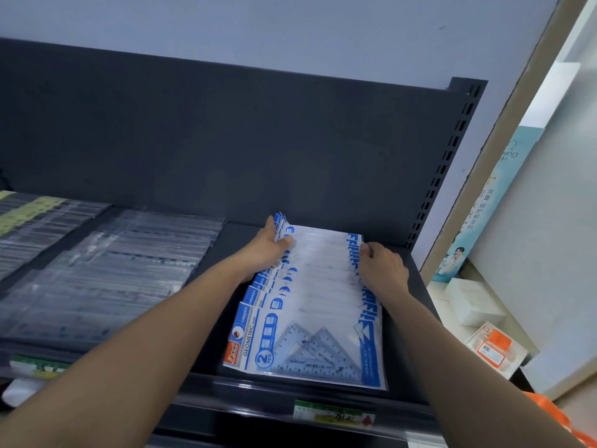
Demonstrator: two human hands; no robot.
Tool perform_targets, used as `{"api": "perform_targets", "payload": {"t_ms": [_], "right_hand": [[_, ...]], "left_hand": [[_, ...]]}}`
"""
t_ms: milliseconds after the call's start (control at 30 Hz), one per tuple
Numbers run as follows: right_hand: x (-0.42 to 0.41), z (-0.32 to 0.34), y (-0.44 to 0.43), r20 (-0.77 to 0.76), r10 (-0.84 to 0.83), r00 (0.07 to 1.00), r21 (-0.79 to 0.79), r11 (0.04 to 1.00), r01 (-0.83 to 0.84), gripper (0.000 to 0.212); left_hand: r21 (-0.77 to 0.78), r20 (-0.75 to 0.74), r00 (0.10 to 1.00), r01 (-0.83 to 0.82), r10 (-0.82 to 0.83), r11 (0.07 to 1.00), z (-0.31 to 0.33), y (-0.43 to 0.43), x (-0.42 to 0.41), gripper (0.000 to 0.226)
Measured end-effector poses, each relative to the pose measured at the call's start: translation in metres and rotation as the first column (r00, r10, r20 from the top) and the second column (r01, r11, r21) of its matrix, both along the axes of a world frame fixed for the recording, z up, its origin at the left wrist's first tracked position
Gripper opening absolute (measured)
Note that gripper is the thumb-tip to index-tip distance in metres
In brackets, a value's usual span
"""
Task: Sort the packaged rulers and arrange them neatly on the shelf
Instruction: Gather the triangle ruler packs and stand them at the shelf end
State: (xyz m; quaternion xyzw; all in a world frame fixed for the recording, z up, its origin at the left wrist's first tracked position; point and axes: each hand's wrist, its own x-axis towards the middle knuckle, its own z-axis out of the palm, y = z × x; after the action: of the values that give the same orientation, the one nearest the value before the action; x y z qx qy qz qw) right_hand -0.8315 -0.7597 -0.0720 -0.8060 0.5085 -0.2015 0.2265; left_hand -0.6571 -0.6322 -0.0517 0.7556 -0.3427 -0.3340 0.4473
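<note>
A fanned row of blue-and-white set-square packs (318, 286) lies overlapped on the dark shelf (407, 334), running from the back panel to the front lip. The front pack (310, 347) shows two clear triangles and the word GEOMETRIC. My left hand (265, 250) presses against the left edges of the rear packs, thumb on top. On the right edges of the same packs rests my right hand (382, 266), fingers curled over them. Both hands squeeze the row from its two sides.
Clear packs of straight rulers (122, 273) lie in overlapped rows to the left, with yellow-labelled packs (22, 218) further left. A price tag (334, 415) sits on the shelf lip. White boxes (475, 305) and an orange-labelled box (494, 350) stand on the right.
</note>
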Motion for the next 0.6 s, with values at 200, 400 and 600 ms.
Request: {"api": "perform_targets", "payload": {"t_ms": [200, 400, 600], "right_hand": [[0.003, 0.0, 0.0, 0.067, 0.023, 0.997, 0.066, 0.997, -0.028, 0.032], [0.015, 0.003, -0.009, 0.161, -0.018, 0.987, 0.261, 0.965, -0.025, 0.048], [0.017, -0.004, -0.018, 0.324, -0.086, 0.942, 0.432, 0.9, -0.066, 0.055]], "left_hand": [[0.045, -0.008, 0.999, 0.047, -0.047, 0.998, 0.005, 0.001, 0.003, 0.072], [0.068, 0.075, 0.994, 0.08, -0.085, 0.994, 0.003, 0.004, 0.004, 0.071], [0.013, 0.045, 0.997, 0.067, -0.068, 0.998, 0.0, 0.002, 0.006, 0.07]]}}
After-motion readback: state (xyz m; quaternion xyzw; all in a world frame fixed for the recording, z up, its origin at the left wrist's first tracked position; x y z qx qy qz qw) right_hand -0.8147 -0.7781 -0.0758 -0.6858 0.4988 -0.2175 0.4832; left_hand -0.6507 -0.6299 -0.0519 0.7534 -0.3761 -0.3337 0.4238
